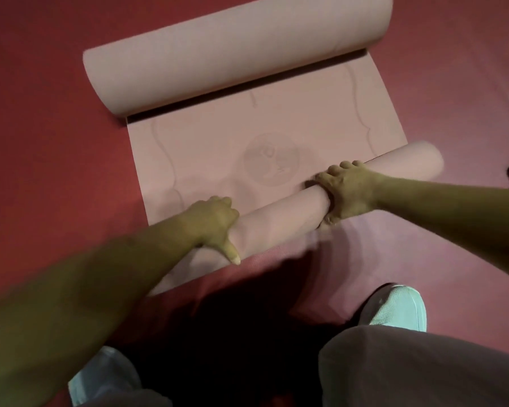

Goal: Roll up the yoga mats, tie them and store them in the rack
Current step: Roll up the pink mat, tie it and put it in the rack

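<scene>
Knees and shoes (394,309) closest, squatting on the red floor (41,142). Both hands, left hand (212,221) & right hand (347,195), set apart and pressed over the pink yoga mat (276,142) roll, w/ even pressure so it rolls straight (far end's curled too).

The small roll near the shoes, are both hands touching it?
Touching. The head view shows the left hand pressed on the small roll, thumb down its near side, and the right hand laid over it, fingers curling over the top.
</scene>
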`<state>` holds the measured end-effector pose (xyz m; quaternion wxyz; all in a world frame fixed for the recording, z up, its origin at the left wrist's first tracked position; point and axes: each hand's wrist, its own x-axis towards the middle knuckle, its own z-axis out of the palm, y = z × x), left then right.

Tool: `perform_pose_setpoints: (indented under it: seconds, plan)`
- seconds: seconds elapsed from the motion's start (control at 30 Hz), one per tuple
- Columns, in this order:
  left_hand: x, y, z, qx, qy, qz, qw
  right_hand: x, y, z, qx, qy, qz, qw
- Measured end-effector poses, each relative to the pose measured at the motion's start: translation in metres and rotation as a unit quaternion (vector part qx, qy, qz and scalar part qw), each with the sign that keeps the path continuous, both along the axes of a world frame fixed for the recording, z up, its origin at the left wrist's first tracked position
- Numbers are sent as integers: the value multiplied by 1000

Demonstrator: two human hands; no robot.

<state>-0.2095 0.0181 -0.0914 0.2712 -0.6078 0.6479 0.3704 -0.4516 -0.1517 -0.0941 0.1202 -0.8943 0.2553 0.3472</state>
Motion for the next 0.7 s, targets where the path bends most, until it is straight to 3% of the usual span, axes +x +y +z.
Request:
perform_pose_setpoints:
  seconds: [0.07,0.13,0.23,0.3,0.5,0.6,0.7]
  plan:
    - [10,-5,3,-17,6,29,999,7,-12,2,51,-25,-51,997]
    - [18,-7,5,-45,7,65,997,10,-19,3,44,-63,-71,995]
    - [30,-12,9,-127,2,121,984,23,-17,7,-105,-108,-64,986]
    - [32,-12,13,-180,-20,118,976,40,-15,13,-153,-122,-86,977]
    - [-22,12,5,-106,-90,81,987,64,-14,25,-112,-88,-97,985]
    - [-27,21,-18,-170,-154,71,971,62,-5,29,-132,-106,-75,983]
    - [-13,8,-24,-195,-146,83,966,53,14,20,-110,-64,-38,991]
